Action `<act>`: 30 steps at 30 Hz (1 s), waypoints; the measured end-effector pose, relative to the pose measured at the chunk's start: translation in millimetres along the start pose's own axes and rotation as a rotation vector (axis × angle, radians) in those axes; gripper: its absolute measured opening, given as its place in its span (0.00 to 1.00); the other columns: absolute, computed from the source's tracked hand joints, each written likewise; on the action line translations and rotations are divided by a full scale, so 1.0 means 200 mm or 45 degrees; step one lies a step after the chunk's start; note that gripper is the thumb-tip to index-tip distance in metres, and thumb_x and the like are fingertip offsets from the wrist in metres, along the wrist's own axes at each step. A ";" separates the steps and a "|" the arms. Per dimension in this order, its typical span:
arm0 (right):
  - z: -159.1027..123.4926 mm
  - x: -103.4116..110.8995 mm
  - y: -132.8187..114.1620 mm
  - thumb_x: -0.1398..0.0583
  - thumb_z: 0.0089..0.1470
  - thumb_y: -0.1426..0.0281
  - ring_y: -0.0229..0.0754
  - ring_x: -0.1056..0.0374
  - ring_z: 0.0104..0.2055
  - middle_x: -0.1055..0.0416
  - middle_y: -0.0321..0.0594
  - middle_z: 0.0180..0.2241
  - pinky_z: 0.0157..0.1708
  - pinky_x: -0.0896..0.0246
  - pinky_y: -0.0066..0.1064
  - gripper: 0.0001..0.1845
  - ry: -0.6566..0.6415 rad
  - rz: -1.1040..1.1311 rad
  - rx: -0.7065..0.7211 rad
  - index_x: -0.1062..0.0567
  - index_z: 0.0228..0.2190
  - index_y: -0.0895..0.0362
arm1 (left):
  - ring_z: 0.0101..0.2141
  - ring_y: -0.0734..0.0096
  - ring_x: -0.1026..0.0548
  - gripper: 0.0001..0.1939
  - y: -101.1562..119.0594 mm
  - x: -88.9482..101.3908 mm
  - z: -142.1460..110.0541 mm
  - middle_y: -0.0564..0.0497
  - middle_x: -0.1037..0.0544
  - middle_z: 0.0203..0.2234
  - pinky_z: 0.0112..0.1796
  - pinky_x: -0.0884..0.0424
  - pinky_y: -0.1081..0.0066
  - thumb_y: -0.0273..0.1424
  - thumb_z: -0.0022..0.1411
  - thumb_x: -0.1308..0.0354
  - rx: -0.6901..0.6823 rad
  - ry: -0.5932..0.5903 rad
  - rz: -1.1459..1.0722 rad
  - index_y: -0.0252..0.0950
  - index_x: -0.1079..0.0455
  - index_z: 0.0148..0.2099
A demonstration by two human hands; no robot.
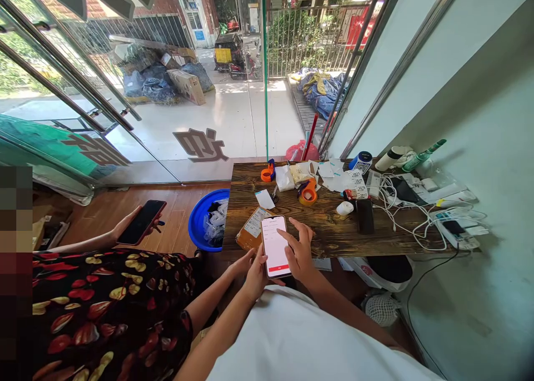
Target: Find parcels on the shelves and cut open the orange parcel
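Observation:
My left hand (254, 275) is closed around the lower edge of a white-screened smartphone (275, 246), held upright over the near edge of a dark wooden table (334, 236). The fingers of my right hand (300, 253) are spread, and its index fingertip touches the screen from the right. A brown parcel with a shipping label (250, 231) lies on the table just left of the phone. Another person's hand (244, 261) reaches in beside my left hand, close to that parcel.
The person in a floral dress (104, 308) at my left holds a dark phone (142, 222). On the table are orange tape dispensers (307, 193), slips of paper, a black phone (365, 215) and tangled chargers (450, 225). A blue basin (200, 219) sits on the floor by the glass doors.

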State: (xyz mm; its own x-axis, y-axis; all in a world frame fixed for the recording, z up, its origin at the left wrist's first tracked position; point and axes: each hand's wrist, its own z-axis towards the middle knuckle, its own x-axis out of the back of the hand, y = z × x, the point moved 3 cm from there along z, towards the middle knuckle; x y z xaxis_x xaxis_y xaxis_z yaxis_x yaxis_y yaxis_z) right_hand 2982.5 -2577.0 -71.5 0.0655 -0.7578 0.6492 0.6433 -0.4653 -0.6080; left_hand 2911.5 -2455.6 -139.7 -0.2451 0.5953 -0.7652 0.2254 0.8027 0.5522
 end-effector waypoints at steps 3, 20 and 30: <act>0.00 0.00 0.00 0.56 0.62 0.63 0.56 0.51 0.60 0.54 0.43 0.64 0.57 0.56 0.58 0.23 0.021 -0.012 -0.005 0.30 0.53 0.49 | 0.55 0.52 0.36 0.34 -0.01 0.00 0.00 0.49 0.37 0.59 0.42 0.24 0.57 0.29 0.59 0.51 0.003 -0.017 -0.009 0.47 0.52 0.67; 0.00 -0.02 0.00 0.56 0.63 0.60 0.57 0.53 0.60 0.56 0.41 0.65 0.56 0.55 0.58 0.23 -0.028 -0.030 0.003 0.28 0.51 0.47 | 0.57 0.51 0.37 0.42 0.06 -0.07 -0.04 0.48 0.35 0.58 0.45 0.27 0.56 0.34 0.55 0.45 0.105 0.030 0.018 0.47 0.58 0.69; 0.00 -0.02 -0.01 0.55 0.63 0.59 0.58 0.53 0.59 0.56 0.40 0.64 0.55 0.54 0.60 0.23 -0.011 -0.014 0.015 0.28 0.51 0.46 | 0.56 0.50 0.36 0.39 0.01 -0.03 -0.03 0.47 0.36 0.59 0.47 0.29 0.53 0.34 0.57 0.48 0.067 -0.029 0.001 0.45 0.57 0.69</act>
State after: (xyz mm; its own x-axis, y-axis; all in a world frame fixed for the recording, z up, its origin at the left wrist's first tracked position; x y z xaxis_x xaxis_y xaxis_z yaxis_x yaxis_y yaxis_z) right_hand 2981.8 -2573.2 -72.6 0.0652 -0.7487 0.6597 0.6527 -0.4681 -0.5957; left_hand 2908.9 -2457.3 -131.9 -0.2234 0.5947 -0.7723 0.2753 0.7986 0.5352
